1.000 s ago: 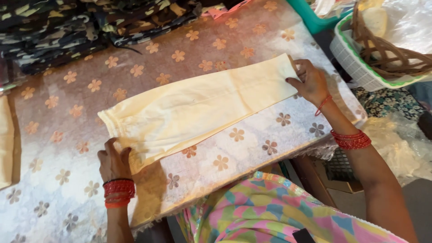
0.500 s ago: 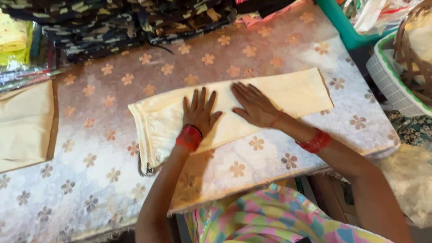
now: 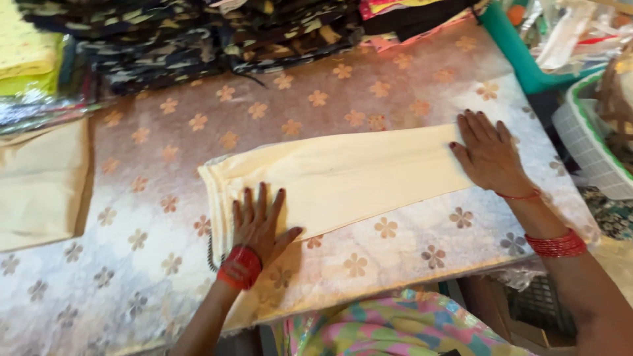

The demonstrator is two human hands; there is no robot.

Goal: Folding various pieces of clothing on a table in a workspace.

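Lying flat mid-worktop: one long folded cream cotton garment (image 3: 343, 178), smooth, running left to right, open layered end at the left, a dark cord showing at its lower left corner. It sits on a worktop covered in pale pink-white cloth with flower print (image 3: 395, 92).

Left hand (image 3: 259, 224) pressed palm-down on the garment's lower left edge, fingers spread; grip fully open, holding nothing. Red bangles (image 3: 239, 267) on that wrist. Right hand (image 3: 486, 153) flat on the garment's right end, fingers together and extended; grip also open, nothing clasped. Red bangles (image 3: 556, 244) plus a thin red thread on that forearm.

Packages and containers:
- clear plastic wrapping (image 3: 33, 109) at the left edge, under a yellow fabric stack (image 3: 30, 56)
- teal plastic bin (image 3: 521, 56) top right, contents blurred, possibly bags
- white plastic basket with green rim (image 3: 587, 142) at the right edge

Other items: one stack of dark patterned folded fabrics (image 3: 198, 33) along the far edge; one second folded cream piece (image 3: 39, 184) far left, well apart from the garment.
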